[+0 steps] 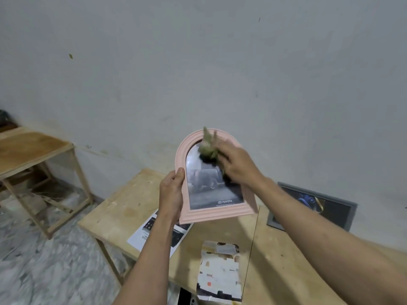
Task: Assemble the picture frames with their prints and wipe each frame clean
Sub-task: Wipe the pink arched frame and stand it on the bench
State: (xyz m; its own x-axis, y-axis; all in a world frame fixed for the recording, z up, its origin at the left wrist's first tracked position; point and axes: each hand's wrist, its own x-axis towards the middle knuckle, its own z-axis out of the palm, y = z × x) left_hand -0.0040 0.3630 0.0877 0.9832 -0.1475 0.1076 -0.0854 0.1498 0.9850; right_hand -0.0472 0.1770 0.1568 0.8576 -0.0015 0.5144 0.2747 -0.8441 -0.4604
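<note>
Pressing a green cloth (208, 144) to the pink frame (214, 213), right hand (236, 165).

i see a pale grey wall (220, 62) filling the upper half of my view, with a few small dark marks on it. below it stands a light wooden table (123, 208), its top scuffed and flecked. off to the left is a second wooden table (26, 148) with a darker, orange-stained top and thin legs; under it lies what looks like a heap of wood scraps (39, 199), though the blur there keeps me from being sure. the floor (55, 271) is grey and white marbled stone, running beneath both tables.
</note>
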